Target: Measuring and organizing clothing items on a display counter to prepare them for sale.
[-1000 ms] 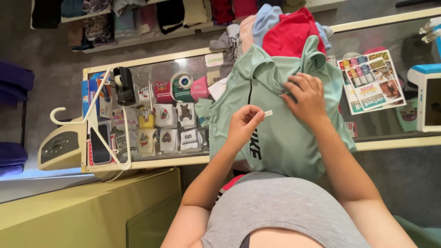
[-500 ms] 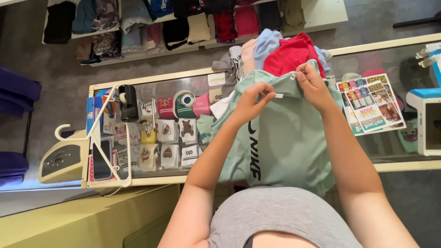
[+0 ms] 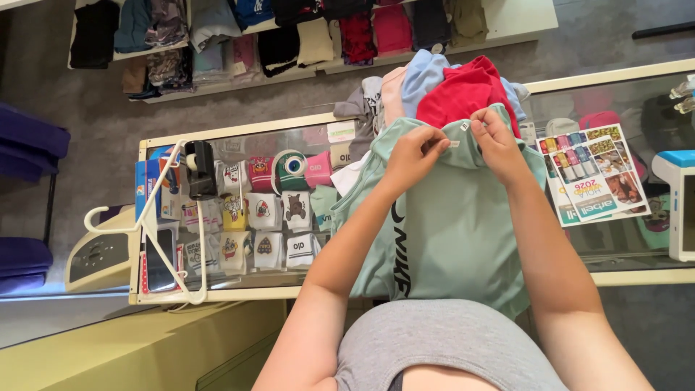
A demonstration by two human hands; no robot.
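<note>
The pale mint-green sports shirt [image 3: 449,239] lies spread flat on the glass-topped display counter [image 3: 239,134], its hem toward the person and its neckline away, which keeps the collar within reach of both arms at once. The left hand [image 3: 413,156] is closed in a pinch, thumb and forefinger gripping a small white tag [image 3: 450,144] at the collar edge; the right hand [image 3: 496,141] is likewise pinched shut on the collar fabric just beside it, so the neckline is lifted slightly and held taut between the two. Beyond the collar a heap of folded red, blue and pink garments [image 3: 456,87] touches the shirt. A white plastic clothes hanger [image 3: 156,224] rests well apart on the left, and a printed colour leaflet [image 3: 590,174] lies near the right.
</note>
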